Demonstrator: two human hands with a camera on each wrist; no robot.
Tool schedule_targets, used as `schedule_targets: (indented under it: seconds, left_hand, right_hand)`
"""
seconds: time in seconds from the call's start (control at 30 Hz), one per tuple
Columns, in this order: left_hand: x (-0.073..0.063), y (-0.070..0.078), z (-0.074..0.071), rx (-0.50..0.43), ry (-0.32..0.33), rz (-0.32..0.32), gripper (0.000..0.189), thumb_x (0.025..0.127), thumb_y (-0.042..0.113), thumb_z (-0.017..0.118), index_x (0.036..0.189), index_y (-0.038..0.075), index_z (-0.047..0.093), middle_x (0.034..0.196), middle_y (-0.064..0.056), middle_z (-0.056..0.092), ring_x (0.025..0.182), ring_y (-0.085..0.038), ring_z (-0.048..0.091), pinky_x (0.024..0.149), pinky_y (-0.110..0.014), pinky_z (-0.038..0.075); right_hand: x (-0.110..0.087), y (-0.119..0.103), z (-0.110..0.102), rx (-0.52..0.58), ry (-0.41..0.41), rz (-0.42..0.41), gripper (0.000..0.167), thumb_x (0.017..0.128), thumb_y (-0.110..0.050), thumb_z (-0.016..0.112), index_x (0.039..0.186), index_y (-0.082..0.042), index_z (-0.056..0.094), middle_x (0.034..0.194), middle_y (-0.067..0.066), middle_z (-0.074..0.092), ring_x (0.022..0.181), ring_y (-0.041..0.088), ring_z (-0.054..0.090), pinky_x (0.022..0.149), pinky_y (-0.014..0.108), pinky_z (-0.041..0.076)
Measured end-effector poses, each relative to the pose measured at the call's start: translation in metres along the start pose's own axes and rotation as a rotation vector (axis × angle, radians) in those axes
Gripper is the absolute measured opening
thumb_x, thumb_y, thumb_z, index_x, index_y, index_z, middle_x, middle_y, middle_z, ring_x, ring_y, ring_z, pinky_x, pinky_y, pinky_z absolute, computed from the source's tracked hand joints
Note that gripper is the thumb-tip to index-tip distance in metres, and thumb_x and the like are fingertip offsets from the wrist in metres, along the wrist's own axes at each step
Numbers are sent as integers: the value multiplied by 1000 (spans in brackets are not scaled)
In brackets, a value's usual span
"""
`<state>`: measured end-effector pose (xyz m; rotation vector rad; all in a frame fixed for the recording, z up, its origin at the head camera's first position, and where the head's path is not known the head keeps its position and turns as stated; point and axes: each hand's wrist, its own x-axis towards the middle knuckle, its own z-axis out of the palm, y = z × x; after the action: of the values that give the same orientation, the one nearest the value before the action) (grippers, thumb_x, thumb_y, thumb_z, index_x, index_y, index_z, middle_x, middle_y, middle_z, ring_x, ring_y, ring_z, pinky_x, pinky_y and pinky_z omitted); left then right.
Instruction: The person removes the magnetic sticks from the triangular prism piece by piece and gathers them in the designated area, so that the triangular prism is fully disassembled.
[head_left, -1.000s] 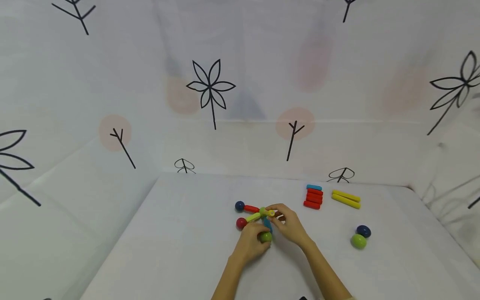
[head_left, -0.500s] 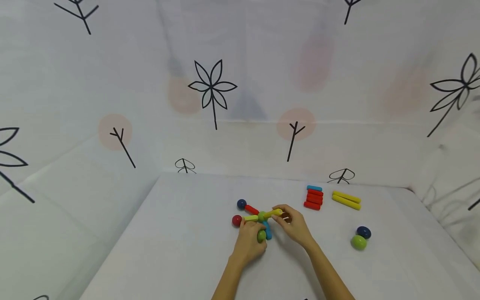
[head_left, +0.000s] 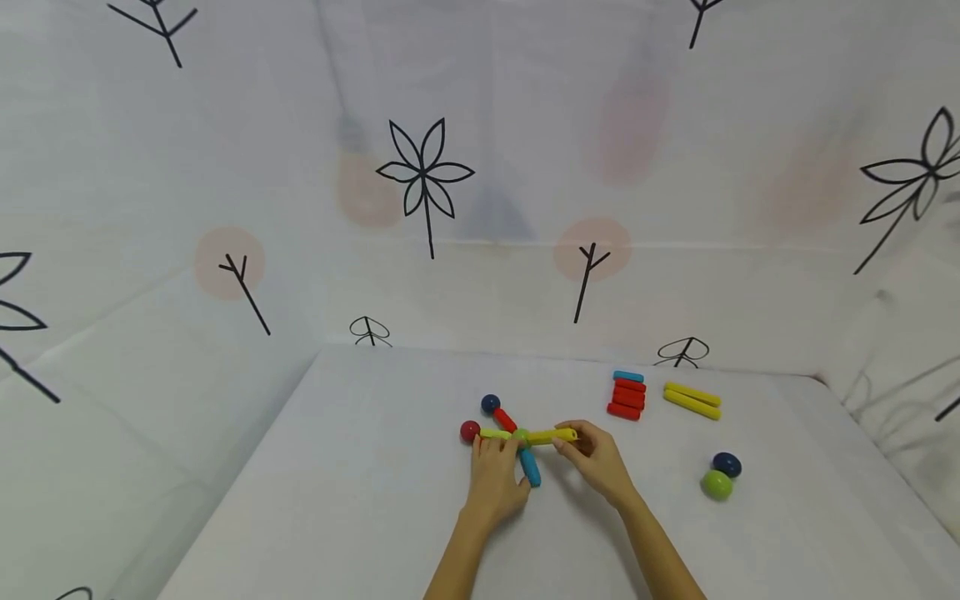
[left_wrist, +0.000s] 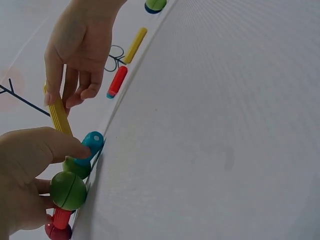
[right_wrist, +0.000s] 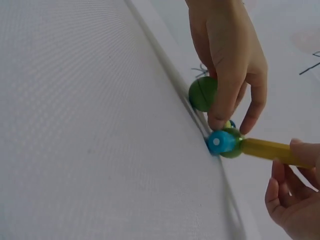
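Observation:
A toy of coloured balls and sticks lies before me, joined at a green ball (head_left: 521, 437). My left hand (head_left: 493, 475) grips this toy, its thumb against the blue stick (left_wrist: 91, 145) and its index finger at the joining ball. Between the thumb and fingers of my right hand (head_left: 598, 458) is the free end of the yellow stick (head_left: 551, 437), which points right from that ball. A red stick (head_left: 506, 420) leads to a dark blue ball (head_left: 491, 404); a lime stick (head_left: 495, 433) reaches toward a red ball (head_left: 470, 431). Another green ball (left_wrist: 68, 191) sits by the left fingers, hidden in the head view.
At the back right, several red sticks (head_left: 628, 398) lie beside one blue stick (head_left: 628, 377). Two yellow sticks (head_left: 692, 400) are to their right. Nearer on the right, a dark blue ball (head_left: 727, 464) sits against a green ball (head_left: 717, 485) on the white table (head_left: 337, 500).
The yellow stick has swung round to point right, and my right hand has moved right with it. The red ball has shifted left and away; the blue stick now shows more fully.

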<state>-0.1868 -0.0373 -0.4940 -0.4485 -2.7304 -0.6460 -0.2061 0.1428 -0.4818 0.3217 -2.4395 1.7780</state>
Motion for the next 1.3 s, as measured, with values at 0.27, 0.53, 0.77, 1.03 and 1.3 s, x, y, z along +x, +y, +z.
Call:
schedule_targets:
  seconds: [0.27,0.53,0.77,1.03,1.3]
  left_hand:
    - [2,4,3,-4,77,-4,44,77,32,75,113,10,60,101,-7,56,99,-25,51,98,-51,35]
    - [14,11,8,-58,110,-83,35,80,26,74,111,12,68,98,-7,52,93,-22,46,82,-39,36]
    - [20,11,12,39,132,-87,24,77,22,77,99,13,74,94,-6,55,88,-22,47,77,-36,38]
    - [23,10,13,-4,117,-95,26,77,18,77,99,5,73,96,-7,57,87,-22,49,80,-36,44]
    - [25,8,14,-18,112,-99,18,79,11,74,96,6,74,95,-7,60,87,-22,50,80,-34,46]
  right_hand:
    - [-3,6,-1,43,-29,58,28,87,-9,65,111,4,59,99,16,64,82,27,65,73,19,51]
    - [-6,0,-2,55,-64,44,28,87,-9,65,110,7,59,100,18,65,82,15,64,75,20,51]
    - [-4,7,1,2,3,53,25,84,-5,68,106,6,63,94,15,66,75,13,62,69,20,52]
    - [-1,4,-1,-82,93,61,26,82,-4,70,105,7,64,91,15,66,73,16,60,67,18,50]
    - [-1,7,3,-201,297,-149,20,73,5,76,91,5,68,83,14,69,69,15,63,65,17,51]
